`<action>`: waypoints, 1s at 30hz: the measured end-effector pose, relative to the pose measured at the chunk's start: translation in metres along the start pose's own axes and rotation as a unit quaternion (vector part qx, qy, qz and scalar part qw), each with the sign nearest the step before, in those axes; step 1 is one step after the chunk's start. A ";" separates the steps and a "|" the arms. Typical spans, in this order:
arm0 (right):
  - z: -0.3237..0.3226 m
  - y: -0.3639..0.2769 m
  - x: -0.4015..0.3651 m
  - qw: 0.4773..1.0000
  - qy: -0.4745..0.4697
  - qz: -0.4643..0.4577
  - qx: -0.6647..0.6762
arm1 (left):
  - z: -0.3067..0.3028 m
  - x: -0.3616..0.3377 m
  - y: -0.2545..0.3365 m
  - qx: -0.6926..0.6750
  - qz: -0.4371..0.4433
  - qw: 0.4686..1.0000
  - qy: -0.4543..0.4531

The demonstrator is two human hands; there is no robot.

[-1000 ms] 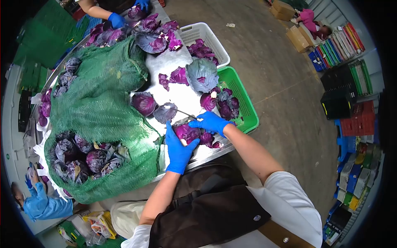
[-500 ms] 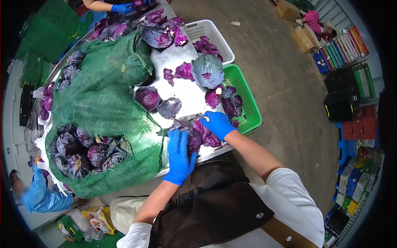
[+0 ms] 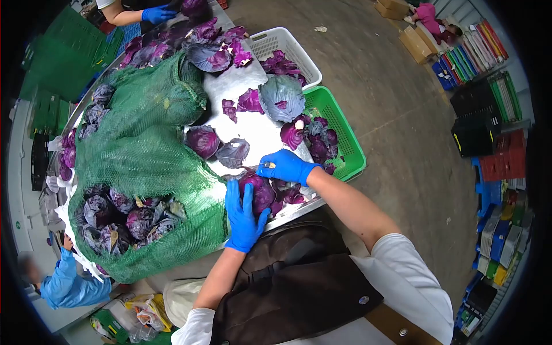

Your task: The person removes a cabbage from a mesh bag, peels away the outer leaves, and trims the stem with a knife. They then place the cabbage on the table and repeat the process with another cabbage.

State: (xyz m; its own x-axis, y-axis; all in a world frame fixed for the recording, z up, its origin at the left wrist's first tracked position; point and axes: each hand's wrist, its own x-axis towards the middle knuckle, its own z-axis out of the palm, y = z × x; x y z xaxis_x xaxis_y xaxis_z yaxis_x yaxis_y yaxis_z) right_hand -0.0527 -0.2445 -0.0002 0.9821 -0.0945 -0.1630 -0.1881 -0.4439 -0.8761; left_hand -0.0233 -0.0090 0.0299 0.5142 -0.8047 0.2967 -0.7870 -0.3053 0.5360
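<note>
Silvery worktop (image 3: 227,86) beside a green basket (image 3: 357,154), left hand (image 3: 244,221) against a purple cabbage (image 3: 262,195), grip apart, right hand (image 3: 285,167) just beside, grip clamped on a knife handle (image 3: 269,165).

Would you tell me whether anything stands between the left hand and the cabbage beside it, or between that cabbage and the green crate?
Nothing visible separates the left hand from the cabbage. Toward the green crate, the right hand is in the way.

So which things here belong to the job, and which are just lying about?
Job, apparently: purple cabbage, small tool in right hand, net bag, metal table, green crate, white crate.
Lying about: cardboard boxes, floor scrap, plastic bags.
</note>
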 end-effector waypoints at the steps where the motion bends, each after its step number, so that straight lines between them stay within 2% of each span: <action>1: 0.004 -0.001 -0.002 0.999 0.022 -0.001 -0.035 | 0.001 -0.004 0.003 0.017 0.010 1.000 -0.003; 2: 0.010 -0.002 -0.004 0.997 0.042 -0.003 -0.070 | 0.002 -0.006 0.006 0.054 0.009 0.998 -0.027; 3: 0.018 0.004 -0.005 0.992 0.098 -0.051 -0.056 | 0.002 -0.005 0.009 0.091 0.009 0.995 -0.050; 4: 0.020 0.011 -0.001 0.996 0.091 0.008 0.017 | 0.001 -0.002 0.012 0.127 0.008 0.989 -0.071; 6: 0.019 0.015 0.003 0.975 0.074 0.129 0.162 | -0.001 0.004 0.014 0.103 -0.019 0.992 -0.077; 7: 0.011 0.004 0.002 0.933 0.043 0.253 0.252 | 0.000 0.008 0.011 0.085 -0.022 0.994 -0.064; 9: 0.014 0.017 0.009 0.916 0.048 0.272 0.291 | 0.004 0.018 0.004 0.055 -0.031 0.997 -0.035; 11: 0.017 0.019 0.015 0.905 0.067 0.299 0.296 | -0.007 0.037 -0.009 -0.001 -0.018 0.998 -0.065; 15: 0.016 0.031 0.020 0.936 0.124 0.247 0.216 | -0.021 0.052 -0.034 -0.136 -0.058 0.988 -0.049; 18: -0.007 0.031 0.012 0.930 0.103 0.286 0.205 | -0.027 0.055 -0.038 -0.237 -0.065 0.969 0.019; 20: -0.006 0.046 0.011 0.975 0.137 0.174 0.037 | -0.037 0.058 -0.026 -0.252 -0.085 0.963 0.051; 22: -0.028 0.006 0.002 0.969 0.164 0.087 -0.164 | -0.041 0.061 -0.013 -0.197 -0.073 0.975 0.066; 24: -0.050 -0.049 -0.005 0.980 0.156 0.118 0.041 | -0.045 0.064 0.000 -0.109 -0.065 0.990 0.066; 26: -0.035 -0.052 -0.006 0.988 0.127 0.048 -0.077 | -0.040 0.066 0.001 -0.117 -0.087 0.986 0.077; 27: -0.041 -0.089 -0.022 0.993 0.079 0.077 -0.042 | -0.038 0.068 0.000 -0.123 -0.093 0.984 0.085; 28: -0.045 -0.095 -0.017 0.995 -0.014 0.089 -0.043 | -0.037 0.069 -0.001 -0.130 -0.099 0.982 0.093; 29: -0.042 -0.084 -0.020 0.995 0.009 0.099 0.017 | -0.040 0.070 -0.001 -0.113 -0.097 0.984 0.092; 30: -0.041 -0.071 -0.024 0.991 0.029 0.108 0.077 | -0.041 0.068 -0.008 -0.182 -0.126 0.969 0.106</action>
State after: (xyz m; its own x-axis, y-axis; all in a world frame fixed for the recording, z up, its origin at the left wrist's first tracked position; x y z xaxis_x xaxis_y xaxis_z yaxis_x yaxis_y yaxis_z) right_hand -0.0631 -0.2472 0.0849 0.9163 -0.2258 -0.3307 -0.3847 -0.2669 -0.8836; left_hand 0.0322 -0.0408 0.0780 0.7633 -0.5931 0.2560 -0.4749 -0.2466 0.8448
